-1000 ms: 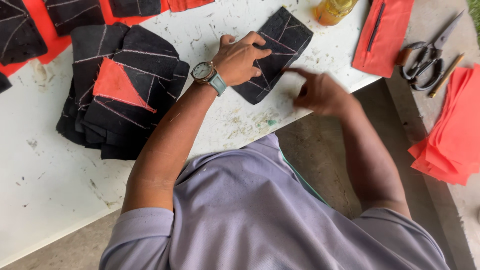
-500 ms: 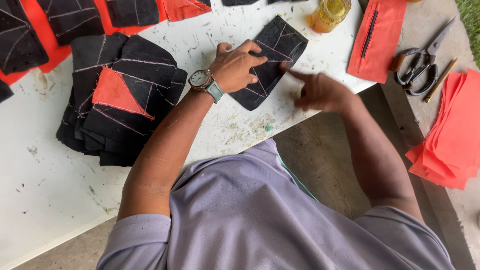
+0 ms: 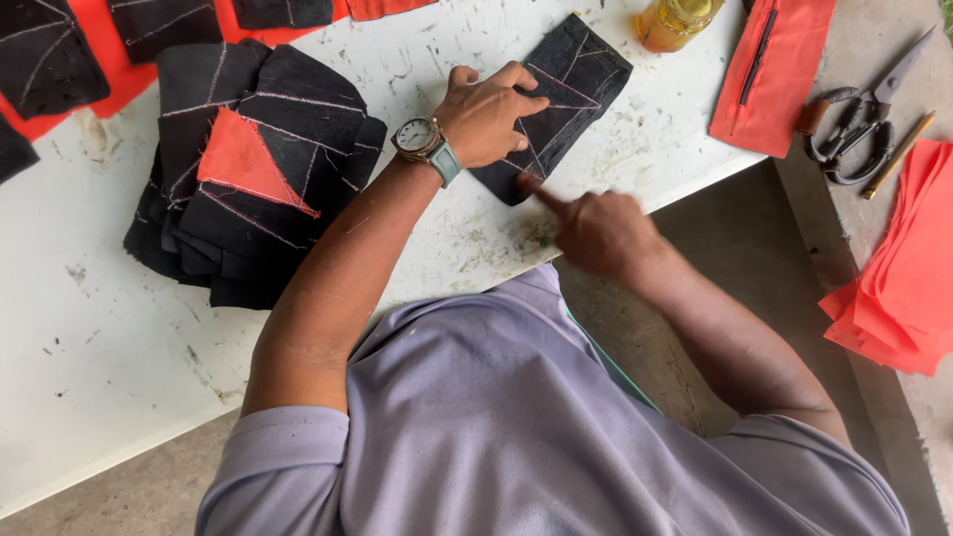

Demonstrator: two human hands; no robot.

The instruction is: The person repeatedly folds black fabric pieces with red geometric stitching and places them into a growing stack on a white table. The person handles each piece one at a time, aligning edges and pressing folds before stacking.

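My left hand (image 3: pixel 488 114), with a watch on the wrist, presses flat on a black stitched fabric piece (image 3: pixel 571 84) lying on the white table (image 3: pixel 99 337). My right hand (image 3: pixel 596 228) is below it near the table's front edge, its forefinger stretched out and touching the piece's lower corner. Neither hand grips anything. A stack of black stitched pieces (image 3: pixel 258 179) with an orange triangle on top lies to the left of my left arm.
More black and orange fabric lies along the table's far edge. A yellow glass jar (image 3: pixel 675 20) stands at the back. An orange cloth (image 3: pixel 774 69), scissors (image 3: pixel 859 119), a pencil (image 3: pixel 898 154) and a pile of orange sheets (image 3: pixel 908 278) lie to the right.
My right hand has slid from the piece's right side down to its lower corner. The left hand has stayed pressed on the piece.
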